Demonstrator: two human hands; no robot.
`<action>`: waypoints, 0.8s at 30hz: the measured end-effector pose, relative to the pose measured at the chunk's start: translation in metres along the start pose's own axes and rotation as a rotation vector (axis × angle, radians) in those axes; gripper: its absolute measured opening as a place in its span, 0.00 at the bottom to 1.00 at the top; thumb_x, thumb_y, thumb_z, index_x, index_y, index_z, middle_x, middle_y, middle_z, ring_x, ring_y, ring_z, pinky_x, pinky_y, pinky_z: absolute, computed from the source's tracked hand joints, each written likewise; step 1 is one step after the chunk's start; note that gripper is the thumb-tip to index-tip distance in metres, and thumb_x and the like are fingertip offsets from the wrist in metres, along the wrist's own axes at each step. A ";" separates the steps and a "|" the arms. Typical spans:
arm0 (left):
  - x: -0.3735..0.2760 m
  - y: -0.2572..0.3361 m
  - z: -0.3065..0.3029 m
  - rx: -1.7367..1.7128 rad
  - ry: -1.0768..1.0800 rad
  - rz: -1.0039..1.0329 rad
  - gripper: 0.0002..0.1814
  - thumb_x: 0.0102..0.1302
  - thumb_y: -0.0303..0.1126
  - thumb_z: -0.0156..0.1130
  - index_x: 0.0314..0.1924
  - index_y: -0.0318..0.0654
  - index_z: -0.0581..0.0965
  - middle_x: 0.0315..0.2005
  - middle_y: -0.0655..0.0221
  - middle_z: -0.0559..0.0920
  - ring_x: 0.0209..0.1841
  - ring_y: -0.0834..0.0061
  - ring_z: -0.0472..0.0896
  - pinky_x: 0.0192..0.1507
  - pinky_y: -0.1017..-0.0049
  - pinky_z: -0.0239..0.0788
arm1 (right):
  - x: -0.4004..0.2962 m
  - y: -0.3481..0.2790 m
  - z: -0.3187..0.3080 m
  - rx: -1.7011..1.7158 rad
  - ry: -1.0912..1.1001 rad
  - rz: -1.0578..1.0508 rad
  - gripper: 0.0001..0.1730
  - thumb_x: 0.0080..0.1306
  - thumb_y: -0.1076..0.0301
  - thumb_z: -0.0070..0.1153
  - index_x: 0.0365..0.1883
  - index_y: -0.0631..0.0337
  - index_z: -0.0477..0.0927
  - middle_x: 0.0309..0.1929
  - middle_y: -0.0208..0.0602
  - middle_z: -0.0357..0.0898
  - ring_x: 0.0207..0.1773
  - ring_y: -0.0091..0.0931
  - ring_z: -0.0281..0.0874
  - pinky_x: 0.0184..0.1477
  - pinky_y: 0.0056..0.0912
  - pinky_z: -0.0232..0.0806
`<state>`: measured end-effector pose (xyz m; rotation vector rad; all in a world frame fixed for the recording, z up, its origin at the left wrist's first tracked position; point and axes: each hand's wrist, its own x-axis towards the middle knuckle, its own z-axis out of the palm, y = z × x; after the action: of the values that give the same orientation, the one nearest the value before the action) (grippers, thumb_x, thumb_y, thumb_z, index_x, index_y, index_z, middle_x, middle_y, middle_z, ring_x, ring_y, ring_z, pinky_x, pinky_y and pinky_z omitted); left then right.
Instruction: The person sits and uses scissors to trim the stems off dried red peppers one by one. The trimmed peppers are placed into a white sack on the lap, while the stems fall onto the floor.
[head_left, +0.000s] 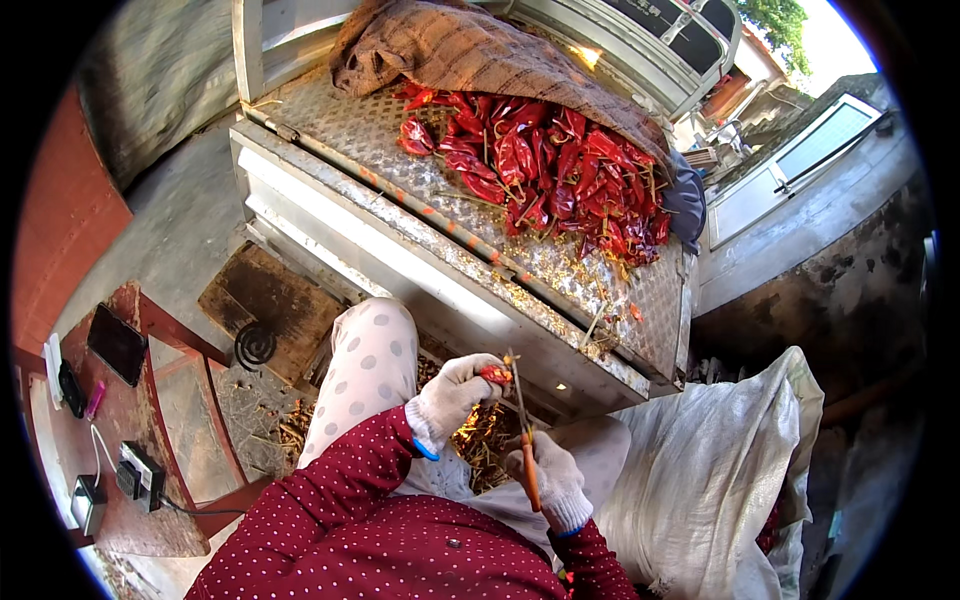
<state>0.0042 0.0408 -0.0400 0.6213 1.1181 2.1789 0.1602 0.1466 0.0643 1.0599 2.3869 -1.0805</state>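
My left hand (459, 397), in a pale knit glove, holds a red dried chili pepper (495, 374) with its stem end turned to the right. A knit glove also covers my right hand (551, 474), which is closed around the orange handle of a slim bladed cutting tool (524, 420). Its dark blade points away from me, with the tip right beside the pepper's stem end. Whether it is scissors or a knife is hard to tell. Beyond my hands, a heap of red dried chili peppers (517, 154) lies on a metal truck bed (352, 146).
A brown plaid blanket (480, 52) partly covers the heap. At right stands a white woven sack (697, 480). Cut stems (484, 442) litter the ground between my knees. A reddish bench (139, 480) at left bears a phone (118, 343) and chargers; a mosquito coil (255, 345) lies nearby.
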 end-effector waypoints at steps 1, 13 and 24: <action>0.000 0.010 0.002 -0.028 -0.001 0.022 0.13 0.64 0.20 0.54 0.48 0.30 0.80 0.34 0.71 0.82 0.35 0.83 0.76 0.42 0.79 0.70 | -0.008 -0.014 -0.009 -0.190 -0.034 0.051 0.25 0.67 0.48 0.61 0.55 0.57 0.81 0.35 0.43 0.85 0.40 0.32 0.86 0.44 0.35 0.75; 0.007 0.019 0.002 0.276 -0.078 0.472 0.10 0.71 0.24 0.60 0.51 0.36 0.78 0.39 0.71 0.83 0.41 0.81 0.82 0.42 0.80 0.75 | 0.046 0.001 -0.131 -0.635 0.682 0.181 0.29 0.70 0.39 0.58 0.51 0.57 0.83 0.43 0.46 0.88 0.47 0.43 0.87 0.51 0.46 0.77; 0.025 0.031 -0.005 0.507 -0.104 1.004 0.11 0.69 0.22 0.62 0.50 0.35 0.78 0.40 0.70 0.83 0.39 0.79 0.82 0.43 0.75 0.77 | 0.101 -0.069 -0.152 -0.527 0.857 -0.389 0.23 0.64 0.53 0.64 0.52 0.60 0.84 0.49 0.51 0.87 0.54 0.44 0.84 0.57 0.48 0.74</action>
<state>-0.0260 0.0409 -0.0135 1.8113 1.5110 2.5656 0.0443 0.2803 0.1466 0.9924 3.3653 0.0264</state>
